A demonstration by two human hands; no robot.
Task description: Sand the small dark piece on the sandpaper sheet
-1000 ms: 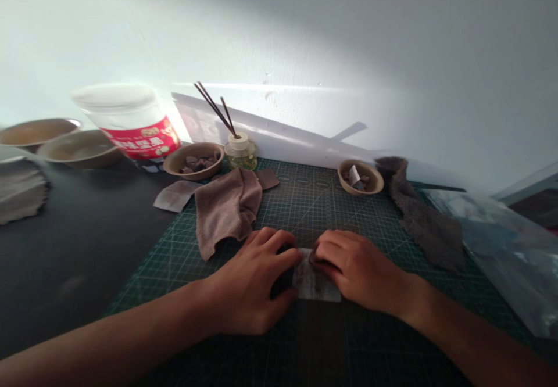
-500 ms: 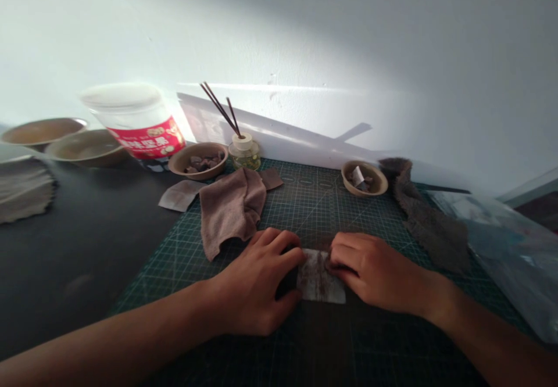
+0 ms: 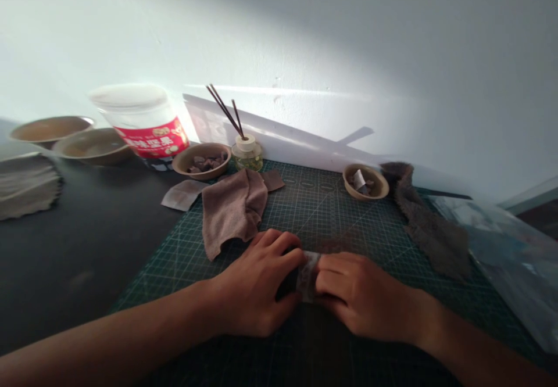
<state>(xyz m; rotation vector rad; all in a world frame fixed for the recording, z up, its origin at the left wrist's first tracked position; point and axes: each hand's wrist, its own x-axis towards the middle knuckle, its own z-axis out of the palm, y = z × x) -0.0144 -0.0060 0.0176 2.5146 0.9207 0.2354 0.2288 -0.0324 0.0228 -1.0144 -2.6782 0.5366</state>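
A small whitish sheet with brown streaks [image 3: 308, 271] lies flat on the green cutting mat [image 3: 300, 210]. My left hand [image 3: 261, 285] pins its left edge, thumb and fingertips pressed down at two corners. Over the sheet's right part rests my right hand [image 3: 368, 294], fingers curled together and closed. Whatever those fingers hold is hidden beneath them. Just beyond my left hand lies a crumpled brown cloth [image 3: 233, 210].
Bowls with brownish chunks [image 3: 203, 172] and with pieces and a white scrap [image 3: 377, 192] stand near the wall. Between them is a reed diffuser [image 3: 247, 154]. A red-labelled tub [image 3: 152, 140] stands left; a dark fuzzy cloth [image 3: 436, 239] and clear plastic [image 3: 505, 259] lie right.
My right hand has slid left and towards me across the sheet, covering more of its streaked surface. My left hand stays in place. The view has shifted slightly.
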